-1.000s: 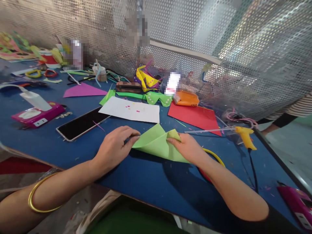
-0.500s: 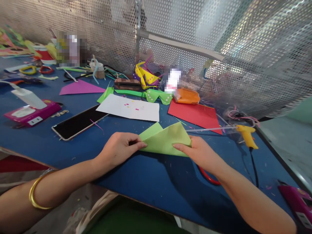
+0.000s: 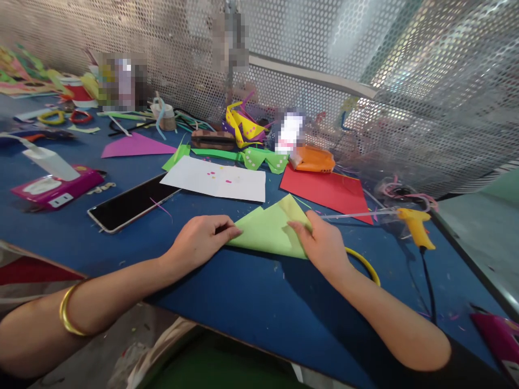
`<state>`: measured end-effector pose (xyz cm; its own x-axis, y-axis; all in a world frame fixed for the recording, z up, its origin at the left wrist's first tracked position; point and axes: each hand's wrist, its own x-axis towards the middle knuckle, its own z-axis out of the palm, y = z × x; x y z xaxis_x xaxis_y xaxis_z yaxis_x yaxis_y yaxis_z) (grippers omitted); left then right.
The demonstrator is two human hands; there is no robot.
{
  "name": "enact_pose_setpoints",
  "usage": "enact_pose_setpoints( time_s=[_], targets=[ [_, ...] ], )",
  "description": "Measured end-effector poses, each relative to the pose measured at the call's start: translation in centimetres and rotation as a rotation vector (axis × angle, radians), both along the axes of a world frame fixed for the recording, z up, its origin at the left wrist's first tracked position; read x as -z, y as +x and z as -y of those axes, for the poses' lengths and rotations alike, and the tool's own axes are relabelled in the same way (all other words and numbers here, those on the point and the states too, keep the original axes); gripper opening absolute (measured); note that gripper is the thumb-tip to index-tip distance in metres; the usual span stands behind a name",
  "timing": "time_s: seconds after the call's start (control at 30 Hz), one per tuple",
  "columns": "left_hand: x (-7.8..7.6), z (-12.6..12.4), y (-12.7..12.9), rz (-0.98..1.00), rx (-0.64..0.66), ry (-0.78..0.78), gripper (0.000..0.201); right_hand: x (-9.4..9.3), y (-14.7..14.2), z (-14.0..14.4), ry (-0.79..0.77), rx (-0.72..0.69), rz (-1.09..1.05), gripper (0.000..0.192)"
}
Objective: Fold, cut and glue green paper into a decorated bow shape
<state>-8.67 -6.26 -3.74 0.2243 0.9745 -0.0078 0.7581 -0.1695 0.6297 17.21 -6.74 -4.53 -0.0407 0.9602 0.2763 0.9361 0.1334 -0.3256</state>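
While both hands press on one folded sheet, the rest of the blue tabletop [image 3: 251, 302] reads from left to right like this:

Pink case: a flat pink case [image 3: 57, 189] lies at the far left with a white glue bottle [image 3: 51, 163] resting across it.
Phone: a dark phone [image 3: 132, 203] lies face up just beside the case, apart from the hands.
Left hand: the left hand [image 3: 203, 240] lies flat, fingers nearly closed together, their tips pinning the left corner of the green paper, probably so the sheet cannot slide.
White sheet: a white sheet [image 3: 217, 181] lies behind the hands, a few coloured scraps on it.
Green paper: the green paper [image 3: 270, 232] is folded to a triangle and lies near the front edge, between the two hands.
Right hand: the right hand [image 3: 324, 246] rests palm down on the right part of the fold, fingers spread a little, seemingly flattening the crease (no pinch visible).
Bangle: a yellow bangle [image 3: 367, 265] lies under the right wrist.
Red sheet: a red sheet [image 3: 328, 192] lies behind.
Orange box: an orange box [image 3: 314, 161] sits shut; I cannot tell its contents.
Glue gun: a yellow glue gun [image 3: 416, 227] lies at right, nozzle stick pointing left.
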Motion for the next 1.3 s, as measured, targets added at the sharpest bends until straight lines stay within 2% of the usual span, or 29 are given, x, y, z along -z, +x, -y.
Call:
enact_pose_setpoints(
  time_s=[0.13, 0.27, 0.5, 0.87, 1.3],
  targets=[
    [0.0, 0.4, -0.7, -0.025, 0.014, 0.018, 0.031, 0.0, -0.2, -1.0, 0.005, -0.025, 0.132, 0.039],
    [-0.2, 0.4, -1.0, -0.062, -0.015, 0.060, 0.027, -0.1, -0.5, -1.1, -0.043, 0.016, 0.246, 0.035],
    [-0.2, -0.3, -0.5, -0.170, -0.025, 0.005, 0.025, -0.7, -1.4, -2.0, -0.141, 0.049, 0.367, 0.027],
    [-0.3, 0.2, -0.3, -0.232, 0.038, 0.062, 0.025, 0.5, -1.0, -2.7, -0.116, 0.042, 0.383, 0.032],
    [0.5, 0.6, -0.1, -0.366, 0.093, 0.220, 0.024, 0.4, -1.1, -3.2, -0.129, 0.030, 0.372, 0.033]
  ],
)
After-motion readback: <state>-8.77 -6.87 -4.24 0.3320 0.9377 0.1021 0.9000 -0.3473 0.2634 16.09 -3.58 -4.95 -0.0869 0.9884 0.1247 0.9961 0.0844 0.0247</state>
